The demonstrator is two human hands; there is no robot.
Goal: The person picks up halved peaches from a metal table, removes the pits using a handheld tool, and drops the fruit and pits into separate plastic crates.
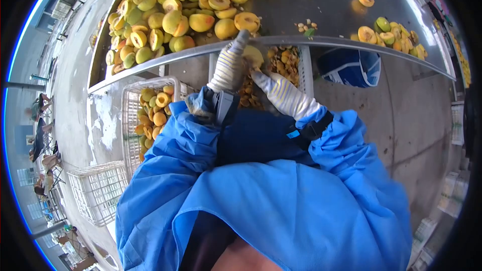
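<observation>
My left hand (229, 70), in a striped knit glove, is closed on a blurred yellow peach half (254, 56) just below the table's front edge. Close beside it, my right hand (287, 96), gloved the same way, has its fingers curled toward the peach half; what they grip, if anything, is hidden. Below both hands stands a white crate (306, 70) with many brownish-orange scraps (283, 65) in it. On the metal table, a heap of halved yellow-green peaches (186, 7) lies beyond my left hand.
A crate (131, 135) of peach halves (153, 110) stands at left, with another white crate (98, 185) near it. On the metal table (321, 0) lie loose pits (307, 26) and a smaller peach pile (394, 37). A blue-and-white bag (351, 68) sits beneath the table edge.
</observation>
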